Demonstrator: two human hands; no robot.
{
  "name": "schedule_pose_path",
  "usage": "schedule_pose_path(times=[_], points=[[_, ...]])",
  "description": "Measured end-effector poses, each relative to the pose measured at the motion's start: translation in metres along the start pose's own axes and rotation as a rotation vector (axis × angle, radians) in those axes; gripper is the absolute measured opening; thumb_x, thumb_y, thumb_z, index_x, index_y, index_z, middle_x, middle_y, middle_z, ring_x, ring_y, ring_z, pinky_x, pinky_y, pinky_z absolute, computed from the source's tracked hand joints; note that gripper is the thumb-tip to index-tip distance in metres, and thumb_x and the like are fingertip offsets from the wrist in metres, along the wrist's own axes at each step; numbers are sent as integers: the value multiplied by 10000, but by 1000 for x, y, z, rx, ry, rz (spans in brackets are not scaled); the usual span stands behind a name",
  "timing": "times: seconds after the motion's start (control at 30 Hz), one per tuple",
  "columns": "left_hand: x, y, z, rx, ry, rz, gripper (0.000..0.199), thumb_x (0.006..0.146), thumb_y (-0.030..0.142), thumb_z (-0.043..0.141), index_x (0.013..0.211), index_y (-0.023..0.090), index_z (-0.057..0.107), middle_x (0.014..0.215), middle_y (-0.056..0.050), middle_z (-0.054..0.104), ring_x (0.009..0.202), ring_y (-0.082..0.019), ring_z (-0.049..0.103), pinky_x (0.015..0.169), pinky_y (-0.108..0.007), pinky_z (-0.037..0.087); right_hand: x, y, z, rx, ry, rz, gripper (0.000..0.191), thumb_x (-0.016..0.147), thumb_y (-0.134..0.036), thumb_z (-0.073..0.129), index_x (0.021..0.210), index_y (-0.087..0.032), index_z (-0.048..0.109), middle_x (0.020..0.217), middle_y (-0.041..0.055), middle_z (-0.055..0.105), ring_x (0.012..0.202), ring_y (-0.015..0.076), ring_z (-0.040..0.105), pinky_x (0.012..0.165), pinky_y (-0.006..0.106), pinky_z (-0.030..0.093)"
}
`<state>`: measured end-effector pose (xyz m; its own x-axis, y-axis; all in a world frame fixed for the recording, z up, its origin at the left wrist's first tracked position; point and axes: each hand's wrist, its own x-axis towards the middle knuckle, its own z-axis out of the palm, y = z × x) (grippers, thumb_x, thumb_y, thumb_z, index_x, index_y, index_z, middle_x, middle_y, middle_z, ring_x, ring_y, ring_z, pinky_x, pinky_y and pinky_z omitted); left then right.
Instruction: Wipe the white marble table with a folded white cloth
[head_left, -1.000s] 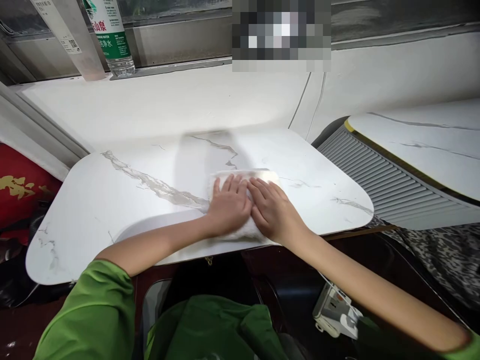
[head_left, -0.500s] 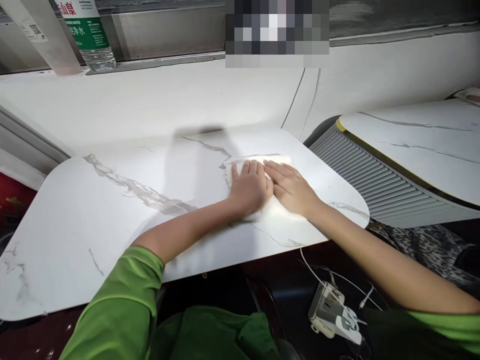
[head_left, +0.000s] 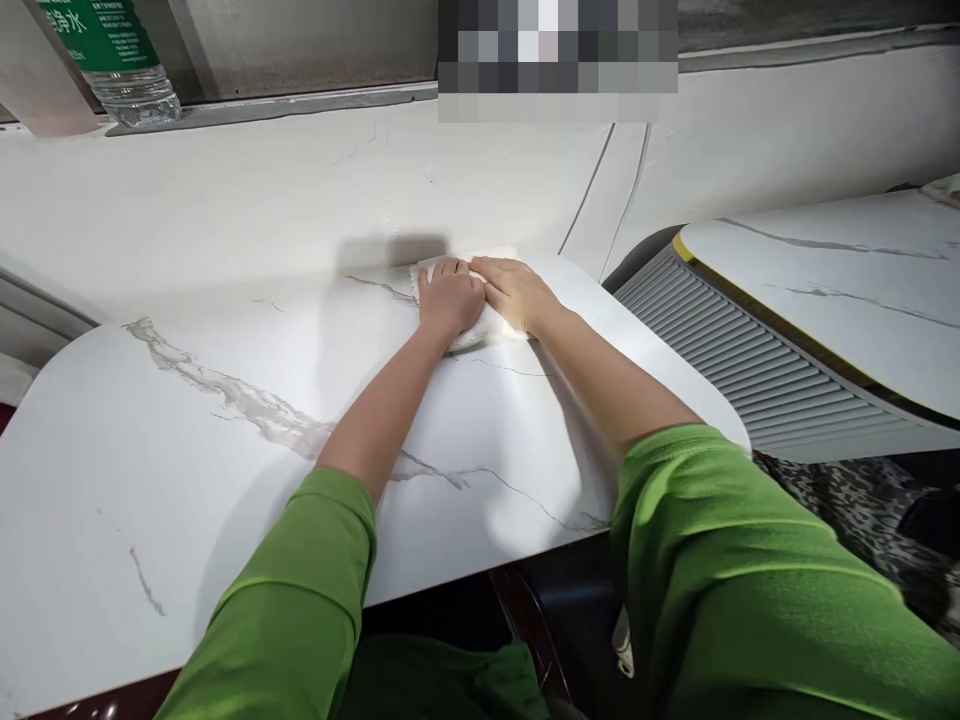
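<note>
Head view: my left hand (head_left: pixel 452 300) and right hand (head_left: pixel 519 293) lay palms down, together, unclenched, on the white cloth (head_left: pixel 491 326) near the far edge of the marbled table (head_left: pixel 82 450). Even pressure and flat cloth, I judged, favoured clean wiping.

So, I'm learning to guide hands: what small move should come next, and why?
Probably draw the cloth nearer: the left hand and right hand rest on it at the far side of the table, with little room before the wall.
</note>
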<state>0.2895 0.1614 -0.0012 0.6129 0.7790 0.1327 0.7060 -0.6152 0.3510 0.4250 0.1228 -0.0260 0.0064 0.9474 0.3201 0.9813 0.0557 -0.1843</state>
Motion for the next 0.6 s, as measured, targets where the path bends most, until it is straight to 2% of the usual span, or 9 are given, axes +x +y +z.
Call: schedule_pose_path(times=[0.17, 0.33, 0.47, 0.6], points=[[0, -2, 2, 33, -14, 26, 524, 989, 170, 248, 1475, 135, 442, 1578, -97, 411, 1481, -205, 322, 1245, -462, 178, -3, -1, 0, 9, -20, 42, 531, 969, -318, 311, 1440, -197, 525, 1509, 67, 510, 1410, 285, 445, 1176, 507, 328], [-15, -7, -1, 47, -40, 55, 552, 1001, 203, 225, 1529, 116, 356, 1620, -84, 337, 1510, -191, 263, 1255, -450, 168, -18, -11, -6, 14, -23, 33, 540, 962, -318, 318, 1451, -185, 505, 1526, 89, 487, 1425, 298, 420, 1174, 549, 302], [-42, -4, -6, 71, -76, 82, 554, 1011, 219, 209, 1540, 110, 333, 1626, -81, 322, 1516, -187, 250, 1258, -442, 162, -41, -29, -12, -22, -43, 30, 553, 963, -329, 313, 1460, -160, 485, 1529, 123, 476, 1426, 307, 417, 1167, 564, 306], [-89, 15, -8, 103, -100, 85, 555, 1018, 219, 210, 1540, 60, 314, 1628, -111, 305, 1522, -223, 236, 1255, -488, 158, -87, -48, -24, -73, -66, 10, 558, 961, -311, 305, 1456, -122, 481, 1526, 155, 474, 1421, 303, 426, 1175, 553, 309]])
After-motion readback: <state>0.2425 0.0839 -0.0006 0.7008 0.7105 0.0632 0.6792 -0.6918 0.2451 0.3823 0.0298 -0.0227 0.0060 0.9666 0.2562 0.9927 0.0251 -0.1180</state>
